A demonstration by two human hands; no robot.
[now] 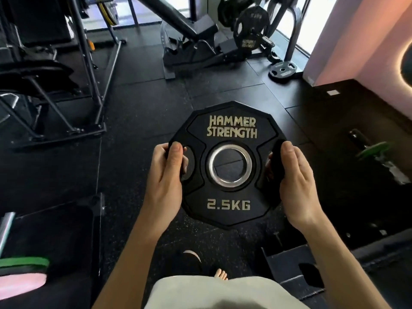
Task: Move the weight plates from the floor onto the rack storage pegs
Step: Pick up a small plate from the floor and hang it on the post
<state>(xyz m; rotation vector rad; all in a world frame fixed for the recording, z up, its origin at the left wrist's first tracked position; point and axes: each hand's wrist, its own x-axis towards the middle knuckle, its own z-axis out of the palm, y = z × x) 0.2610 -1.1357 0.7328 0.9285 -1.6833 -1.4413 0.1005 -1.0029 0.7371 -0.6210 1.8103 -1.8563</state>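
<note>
Above the dark rubber floor [138, 121], the person holds a weight plate [230, 197] up in front of the body with both hands. The left hand [166, 186] grips its left edge, thumb over the face, fingers curled through the grip slot. The right hand [296, 186] does likewise on the right edge. The plate is black, many-sided, with a silver centre ring, and reads "HAMMER STRENGTH" and "2.5KG". Another plate [282, 71] lies on the floor far ahead.
</note>
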